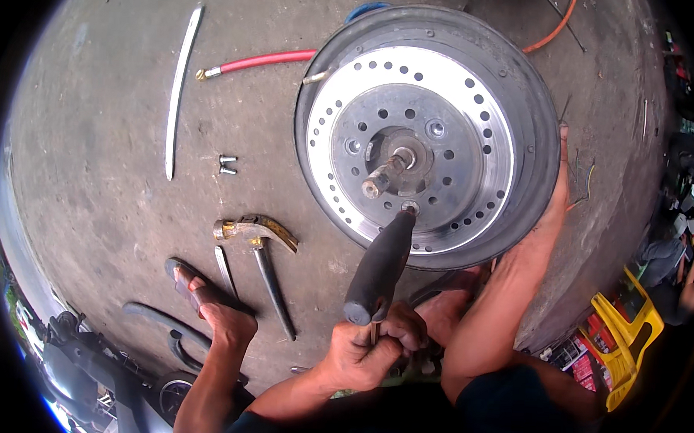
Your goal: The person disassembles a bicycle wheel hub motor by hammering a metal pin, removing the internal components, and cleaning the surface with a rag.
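A wheel (547,148) stands in front of me, its silver brake disc (488,91) facing up and an axle (379,179) projecting from the hub. My left hand (368,353) is closed round the thin metal rod at the near end of a black-handled driver (379,268). The narrow far end of that driver meets a bolt position at the near side of the hub. Along the right edge of the tyre, my right hand (562,152) holds the wheel; most of its fingers are hidden behind the rim.
A claw hammer (267,267), two bolts (227,164), a flat metal bar (183,93) and a red hose (265,60) lie on the concrete to the left. A yellow plastic chair (628,337) stands lower right, a motorbike (85,367) lower left. My feet flank the wheel's near side.
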Motion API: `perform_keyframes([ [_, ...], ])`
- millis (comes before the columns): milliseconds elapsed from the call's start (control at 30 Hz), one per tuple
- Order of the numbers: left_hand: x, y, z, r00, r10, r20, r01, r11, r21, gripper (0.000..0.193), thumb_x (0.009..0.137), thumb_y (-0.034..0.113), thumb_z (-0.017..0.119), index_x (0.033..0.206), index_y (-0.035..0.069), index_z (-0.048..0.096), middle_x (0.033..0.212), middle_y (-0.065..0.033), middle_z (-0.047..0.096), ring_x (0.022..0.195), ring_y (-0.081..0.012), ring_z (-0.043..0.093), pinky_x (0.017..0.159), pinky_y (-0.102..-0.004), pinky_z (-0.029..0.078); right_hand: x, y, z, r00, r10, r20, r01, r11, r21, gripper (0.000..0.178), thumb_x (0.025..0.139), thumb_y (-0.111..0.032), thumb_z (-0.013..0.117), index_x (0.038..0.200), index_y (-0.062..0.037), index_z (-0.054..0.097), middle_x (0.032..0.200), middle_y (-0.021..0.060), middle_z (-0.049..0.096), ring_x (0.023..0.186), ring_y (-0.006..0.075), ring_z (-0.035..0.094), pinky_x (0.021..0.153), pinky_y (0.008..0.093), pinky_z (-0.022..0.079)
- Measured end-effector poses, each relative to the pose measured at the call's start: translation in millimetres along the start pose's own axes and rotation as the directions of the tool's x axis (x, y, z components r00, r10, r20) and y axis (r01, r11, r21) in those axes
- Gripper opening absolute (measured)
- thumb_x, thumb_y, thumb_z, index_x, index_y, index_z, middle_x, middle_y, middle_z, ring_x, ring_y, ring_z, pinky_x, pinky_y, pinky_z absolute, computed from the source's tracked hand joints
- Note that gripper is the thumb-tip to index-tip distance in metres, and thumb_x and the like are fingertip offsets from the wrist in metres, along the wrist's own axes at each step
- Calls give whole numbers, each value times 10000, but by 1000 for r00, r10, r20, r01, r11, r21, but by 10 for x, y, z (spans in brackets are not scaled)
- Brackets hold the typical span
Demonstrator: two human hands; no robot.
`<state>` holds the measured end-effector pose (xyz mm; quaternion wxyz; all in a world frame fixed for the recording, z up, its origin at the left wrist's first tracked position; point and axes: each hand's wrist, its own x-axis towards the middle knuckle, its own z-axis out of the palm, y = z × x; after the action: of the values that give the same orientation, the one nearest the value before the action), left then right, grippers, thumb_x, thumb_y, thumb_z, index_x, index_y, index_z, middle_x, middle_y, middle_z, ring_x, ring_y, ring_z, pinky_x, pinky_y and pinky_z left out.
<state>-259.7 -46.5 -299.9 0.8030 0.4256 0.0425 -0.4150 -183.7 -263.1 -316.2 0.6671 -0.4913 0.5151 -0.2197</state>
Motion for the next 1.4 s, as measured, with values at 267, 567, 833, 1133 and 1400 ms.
perform_keyframes([
  [267,-24,-69,108,981,128,-144,-123,991,45,143,735,-129,449,691,-37,550,753,-179,600,676,-219,591,617,-306,484,36,90,-52,994,-101,45,107,980,-167,426,905,-316,553,1098,62,586,999,142,635,871,199,628,776,276,489],
  [567,-6,-36,271,944,182,-276,-161,982,96,116,771,-94,457,720,-35,543,732,-184,598,652,-222,590,594,-308,490,-13,190,-136,981,-186,45,190,916,-354,371,918,-260,531,1080,68,593,974,139,641,840,192,633,747,259,491],
  [833,-8,-80,389,918,217,-332,-179,974,143,119,762,-90,451,733,-27,547,743,-189,601,675,-226,594,615,-317,498,35,295,-225,935,-317,156,353,815,-459,290,929,-144,473,1074,77,595,967,137,641,801,179,636,691,243,493],
  [1133,48,-76,456,942,208,-264,-149,963,225,134,751,-112,446,729,-29,550,732,-159,585,666,-227,581,613,-311,490,349,592,-896,993,-104,61,103,994,21,339,955,-157,437,1194,67,525,1139,162,607,933,203,642,821,284,536],
  [1400,-189,-360,-84,954,231,-193,-134,899,417,113,722,-92,461,732,-3,529,717,-121,573,611,-282,586,596,-356,476,130,743,-752,889,-427,163,442,710,-548,298,908,-84,497,1166,49,565,1103,151,611,941,230,615,803,327,492],
])
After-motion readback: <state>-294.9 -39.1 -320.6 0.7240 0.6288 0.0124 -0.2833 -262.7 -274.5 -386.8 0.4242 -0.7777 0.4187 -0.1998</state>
